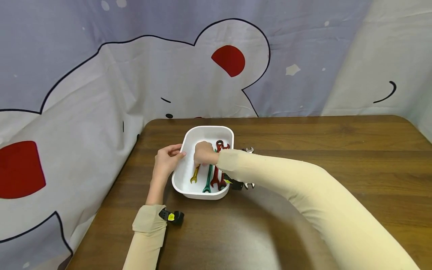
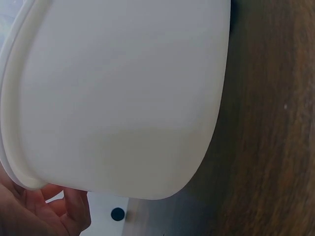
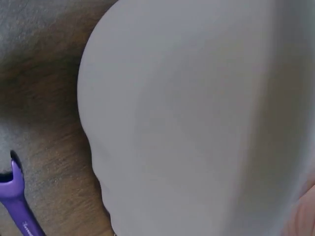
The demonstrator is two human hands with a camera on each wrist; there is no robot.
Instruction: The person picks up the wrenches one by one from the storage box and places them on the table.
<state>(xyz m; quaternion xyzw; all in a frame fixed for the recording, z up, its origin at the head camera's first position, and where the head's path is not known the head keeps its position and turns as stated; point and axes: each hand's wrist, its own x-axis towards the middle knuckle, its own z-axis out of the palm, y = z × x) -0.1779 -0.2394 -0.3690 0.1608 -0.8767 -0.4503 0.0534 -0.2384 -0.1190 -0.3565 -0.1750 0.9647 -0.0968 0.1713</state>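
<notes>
In the head view a white plastic tub (image 1: 182,183) stands on the table. My left hand (image 1: 165,162) pinches its left rim, thumb over the edge and fingers outside; the left wrist view shows these fingers (image 2: 74,209) beneath the lip. My right hand (image 1: 204,153) reaches down inside the tub with curled fingers, gripping a yellow wrench (image 1: 194,177) whose upper part it hides. Beside that wrench lie a green wrench (image 1: 208,180) and red wrenches (image 1: 215,180), partly covered by the right forearm. The right wrist view is mostly filled by the tub's outer wall (image 3: 162,123).
Right of the tub, wrench ends (image 1: 249,150) stick out from under the right sleeve. A purple wrench (image 3: 19,201) lies on the wooden table (image 1: 320,138) in the right wrist view. A printed curtain (image 1: 168,75) hangs behind the table.
</notes>
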